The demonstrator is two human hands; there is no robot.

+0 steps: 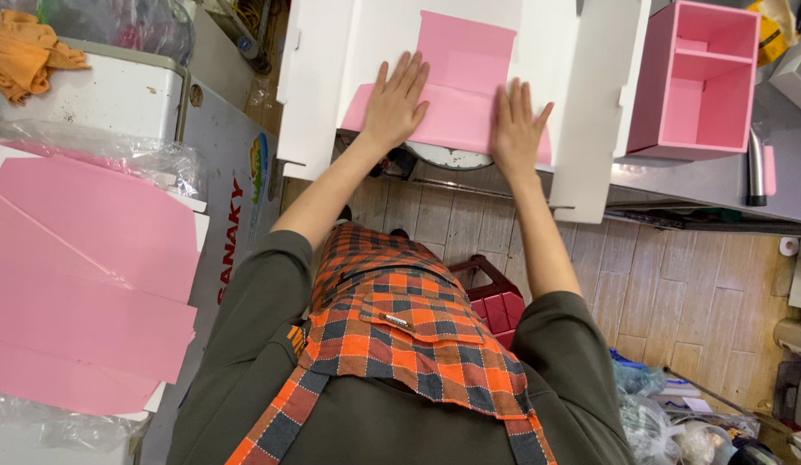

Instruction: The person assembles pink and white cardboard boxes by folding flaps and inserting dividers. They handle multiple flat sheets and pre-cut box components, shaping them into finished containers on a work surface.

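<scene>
A pink paper sheet (462, 82) lies on a flat white cardboard blank (366, 43) on the work surface in front of me. My left hand (396, 102) presses flat on the sheet's left part, fingers spread. My right hand (516, 127) presses flat on its right part near the front edge. Both palms are down and neither hand grips anything. A fold runs across the sheet's upper half.
A pink open box with a divider (697, 82) stands at the right on a metal table (727, 185). A stack of pink sheets (82, 284) lies at my left. An orange cloth (26, 47) sits top left. A red plastic stool (495, 301) stands below me on the tiled floor.
</scene>
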